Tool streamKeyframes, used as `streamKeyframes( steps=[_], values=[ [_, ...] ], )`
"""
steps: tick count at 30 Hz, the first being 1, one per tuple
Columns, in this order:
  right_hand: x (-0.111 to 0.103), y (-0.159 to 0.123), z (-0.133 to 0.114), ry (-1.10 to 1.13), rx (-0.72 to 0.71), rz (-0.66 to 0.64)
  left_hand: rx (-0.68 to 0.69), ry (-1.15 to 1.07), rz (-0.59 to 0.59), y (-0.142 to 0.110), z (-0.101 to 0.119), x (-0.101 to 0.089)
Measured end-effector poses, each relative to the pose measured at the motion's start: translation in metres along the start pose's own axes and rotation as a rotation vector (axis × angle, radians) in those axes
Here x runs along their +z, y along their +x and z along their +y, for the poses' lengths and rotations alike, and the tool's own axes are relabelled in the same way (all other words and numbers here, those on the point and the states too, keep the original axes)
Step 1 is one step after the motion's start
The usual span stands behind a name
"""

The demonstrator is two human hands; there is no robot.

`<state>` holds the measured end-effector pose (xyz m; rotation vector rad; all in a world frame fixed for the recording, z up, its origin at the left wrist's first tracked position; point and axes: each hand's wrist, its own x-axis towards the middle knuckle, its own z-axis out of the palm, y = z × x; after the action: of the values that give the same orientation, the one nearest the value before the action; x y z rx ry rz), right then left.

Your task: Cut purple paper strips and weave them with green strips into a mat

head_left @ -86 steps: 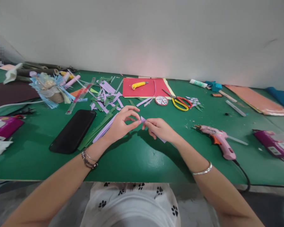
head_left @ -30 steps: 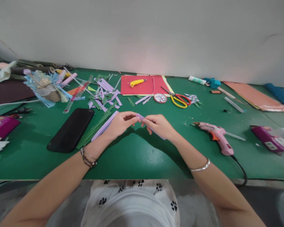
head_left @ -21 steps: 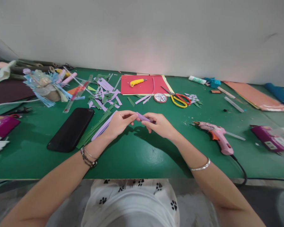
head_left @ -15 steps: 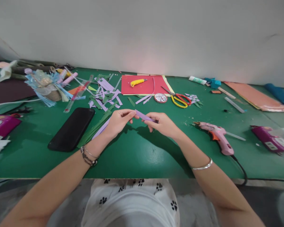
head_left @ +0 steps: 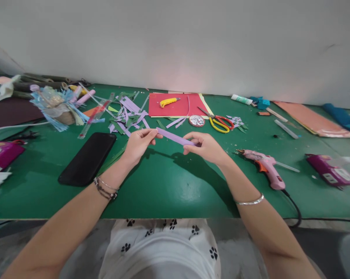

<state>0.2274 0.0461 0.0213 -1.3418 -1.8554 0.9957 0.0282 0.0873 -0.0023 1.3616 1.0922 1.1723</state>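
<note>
A lilac paper strip (head_left: 172, 136) is stretched between both hands a little above the green table (head_left: 163, 186). My left hand (head_left: 138, 142) pinches its left end with thumb and fingers closed. My right hand (head_left: 206, 147) pinches the right end, fingers curled. A pile of lilac and green paper strips (head_left: 128, 116) lies just beyond my left hand. More long strips lie on the table under my left wrist.
A black phone (head_left: 87, 158) lies left of my hands. A pink glue gun (head_left: 265, 167) with a cord is to the right. Beyond are a red sheet (head_left: 177, 105) with a yellow cutter (head_left: 167, 102), scissors (head_left: 220, 122), a round tape (head_left: 196, 121) and a blue tassel bundle (head_left: 57, 104).
My hands have drawn apart and risen slightly; the lilac strip, first held short between close fingertips, now spans a hand's width between them.
</note>
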Motion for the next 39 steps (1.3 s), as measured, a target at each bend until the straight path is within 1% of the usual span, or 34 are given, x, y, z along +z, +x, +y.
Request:
streamKeyframes(
  steps=[7,14,20,25,30,36,39],
  values=[
    [-0.0014,-0.0001,-0.0022,0.015,0.031,0.016,-0.014,-0.052,0.062,0.0058,-0.0008,-0.0069],
    [-0.0010,0.0026,0.0021,0.065,0.039,0.048,-0.058,-0.045,0.098,0.0061,0.0058,-0.0057],
    [-0.0020,0.0046,0.0030,0.124,0.027,0.192,-0.058,-0.127,0.109,0.0067,0.0043,-0.0081],
    [-0.0008,0.0055,0.0013,0.225,-0.017,0.330,-0.094,-0.227,0.123,0.0088,0.0032,-0.0106],
    [-0.0004,0.0061,0.0036,0.299,-0.049,0.394,-0.078,-0.293,0.151,0.0096,0.0044,-0.0094],
    [-0.0026,0.0065,0.0030,0.256,-0.073,0.455,-0.047,-0.363,0.149,0.0069,0.0056,-0.0048],
    [-0.0047,0.0056,0.0019,0.251,-0.064,0.483,-0.041,-0.346,0.129,0.0073,0.0044,-0.0063]
  ],
)
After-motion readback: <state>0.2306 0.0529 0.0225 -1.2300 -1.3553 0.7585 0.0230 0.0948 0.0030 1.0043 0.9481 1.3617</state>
